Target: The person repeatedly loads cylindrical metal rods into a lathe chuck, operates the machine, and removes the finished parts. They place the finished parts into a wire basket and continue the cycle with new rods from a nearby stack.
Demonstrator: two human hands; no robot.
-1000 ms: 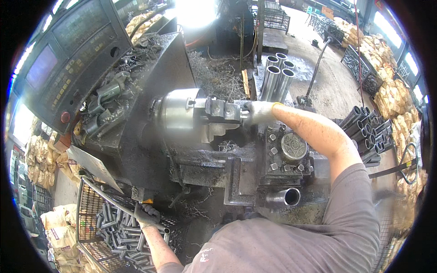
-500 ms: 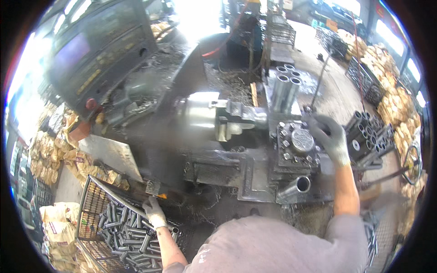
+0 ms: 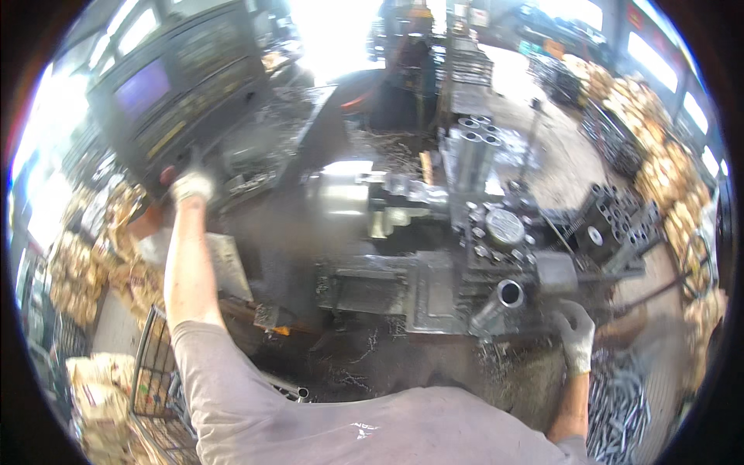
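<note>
My left hand (image 3: 192, 186), in a pale glove with dark fingers, is raised at the lower edge of the grey control panel (image 3: 147, 147). It is beside a red knob (image 3: 167, 175); its fingers are smeared. Low at the front right of the lathe carriage is my gloved right hand (image 3: 575, 333), its dark fingers blurred against the dark machine. What it touches I cannot make out. Between the hands is the lathe chuck (image 3: 345, 194), facing a tool post (image 3: 505, 227) with a round top. A metal tube (image 3: 509, 294) leans on the carriage front.
Several tubes (image 3: 470, 159) stand upright behind the tool post. More are stacked in a bundle (image 3: 612, 213) at the right. A wire basket (image 3: 147, 372) stands lower left, mostly behind my arm. Thin metal pieces (image 3: 620, 411) lie lower right. Sacks (image 3: 674, 163) line the right side.
My left hand has moved from the tube-filled basket up to the control panel. My right hand has left the area beside the tool post and come down to the carriage front.
</note>
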